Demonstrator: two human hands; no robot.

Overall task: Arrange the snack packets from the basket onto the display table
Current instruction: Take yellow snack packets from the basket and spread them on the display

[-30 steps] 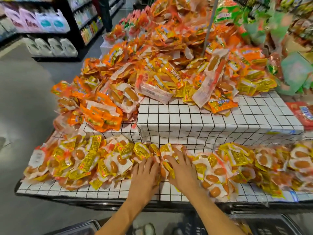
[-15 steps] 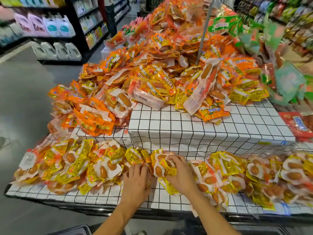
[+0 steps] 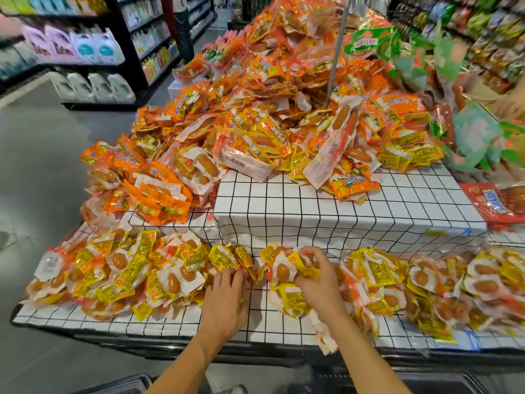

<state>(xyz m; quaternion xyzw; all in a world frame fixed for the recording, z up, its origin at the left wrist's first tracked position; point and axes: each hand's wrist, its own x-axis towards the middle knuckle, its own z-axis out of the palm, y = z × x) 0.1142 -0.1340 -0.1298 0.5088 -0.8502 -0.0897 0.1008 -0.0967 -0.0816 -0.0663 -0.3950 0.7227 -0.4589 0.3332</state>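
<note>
Right hand (image 3: pixel 318 282) clutches a bunch of yellow-and-white plastic sausage snack packets (image 3: pixel 284 270) low over the white grid-patterned tabletop (image 3: pixel 255 317), probably to fill the gap; left hand (image 3: pixel 227 297), fingers relaxed, steadies the neighbouring row (image 3: pixel 181 268).

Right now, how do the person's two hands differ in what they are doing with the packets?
The right hand curls round a bunch of yellow packets. The left hand lies flatter, palm down, fingertips only touching the edge of the left pile. Both are over the display table, at its lower tier.
</note>
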